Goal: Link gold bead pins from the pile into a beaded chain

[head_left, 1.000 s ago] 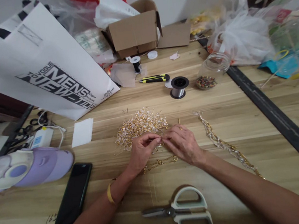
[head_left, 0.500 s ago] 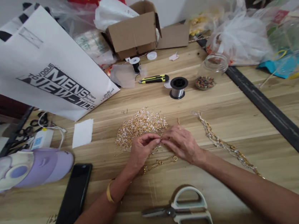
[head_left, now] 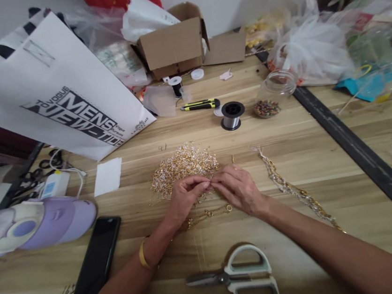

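We are pinching with our bare left hand [head_left: 186, 195] and right hand [head_left: 239, 187] — on what, we cannot tell — while a gold-and-clear pile of tiny pieces [head_left: 182, 164] is lying at their eleven o'clock, a thin gold-coloured chain [head_left: 208, 213] at six.

A phone [head_left: 97, 258] lies near what seems a purple bottle [head_left: 57, 220].

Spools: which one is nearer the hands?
The black-flanged spool with silvery winding; the other spool, white-topped with dark winding, stands farther back, near the cardboard box.
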